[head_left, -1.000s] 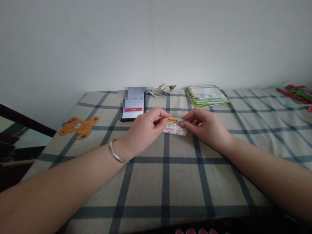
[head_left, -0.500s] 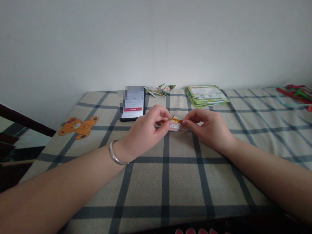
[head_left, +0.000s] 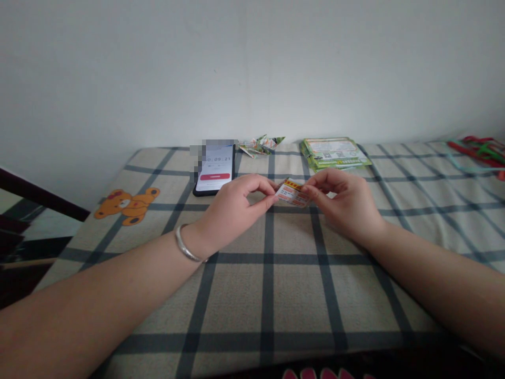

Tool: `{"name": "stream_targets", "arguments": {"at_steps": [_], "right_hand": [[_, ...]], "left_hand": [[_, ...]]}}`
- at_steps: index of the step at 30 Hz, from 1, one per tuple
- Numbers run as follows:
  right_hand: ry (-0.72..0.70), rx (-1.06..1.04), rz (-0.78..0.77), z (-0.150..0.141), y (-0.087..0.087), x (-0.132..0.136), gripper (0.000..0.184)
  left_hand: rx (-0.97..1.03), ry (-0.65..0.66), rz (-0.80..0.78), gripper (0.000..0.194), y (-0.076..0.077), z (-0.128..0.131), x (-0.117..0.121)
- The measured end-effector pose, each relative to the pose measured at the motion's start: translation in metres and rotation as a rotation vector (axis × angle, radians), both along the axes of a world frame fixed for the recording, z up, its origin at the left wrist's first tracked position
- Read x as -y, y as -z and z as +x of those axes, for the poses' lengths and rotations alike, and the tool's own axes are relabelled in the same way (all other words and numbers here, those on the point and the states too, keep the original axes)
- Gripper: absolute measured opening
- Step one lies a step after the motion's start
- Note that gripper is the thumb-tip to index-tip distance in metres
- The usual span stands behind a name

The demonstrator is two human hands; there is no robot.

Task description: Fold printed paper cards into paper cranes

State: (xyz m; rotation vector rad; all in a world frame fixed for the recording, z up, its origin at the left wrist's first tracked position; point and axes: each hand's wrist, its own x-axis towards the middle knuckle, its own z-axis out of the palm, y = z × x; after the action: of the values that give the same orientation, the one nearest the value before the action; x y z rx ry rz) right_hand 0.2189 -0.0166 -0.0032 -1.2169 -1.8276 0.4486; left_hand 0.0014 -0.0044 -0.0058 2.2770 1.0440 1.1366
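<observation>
A small piece of printed paper [head_left: 293, 193], white with orange print and a yellow-and-red strip along its top, is held up over the tablecloth between both hands. My left hand [head_left: 240, 205], with a silver bangle at the wrist, pinches its left edge between thumb and fingers. At the right edge, the thumb and fingertips of my right hand [head_left: 347, 205] close on the same paper. The fingertips cover parts of both edges. Whether it is a single sheet or folded, I cannot tell.
A phone [head_left: 215, 167] showing a running timer lies behind my left hand. Beside it is a crumpled wrapper [head_left: 262, 146]. A stack of green printed packets [head_left: 335, 152] lies near the wall. Red and green items [head_left: 479, 152] are at far right, a flat bear figure [head_left: 128, 206] at left.
The paper has been raised slightly and tilted, so more of its printed face shows. My right hand has shifted up a little; both hands keep their pinch.
</observation>
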Motion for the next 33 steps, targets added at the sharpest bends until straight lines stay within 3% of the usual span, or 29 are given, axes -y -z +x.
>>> {"name": "stream_targets", "arguments": {"at_steps": [8, 15, 25, 33], "right_hand": [[0.021, 0.139, 0.139, 0.0, -0.002, 0.004, 0.01], [0.029, 0.213, 0.109, -0.003, -0.003, 0.006, 0.009], [-0.016, 0.261, 0.07, -0.002, 0.0, 0.001, 0.008], [-0.073, 0.23, 0.064, -0.004, 0.001, 0.0, 0.008]], "left_hand": [[-0.076, -0.116, -0.153, 0.008, -0.005, 0.002, 0.0], [0.005, -0.045, -0.378, 0.012, 0.005, -0.002, -0.007], [0.119, 0.052, -0.283, 0.012, 0.008, -0.001, -0.004], [0.057, 0.059, -0.221, 0.009, 0.006, 0.0, -0.002]]}}
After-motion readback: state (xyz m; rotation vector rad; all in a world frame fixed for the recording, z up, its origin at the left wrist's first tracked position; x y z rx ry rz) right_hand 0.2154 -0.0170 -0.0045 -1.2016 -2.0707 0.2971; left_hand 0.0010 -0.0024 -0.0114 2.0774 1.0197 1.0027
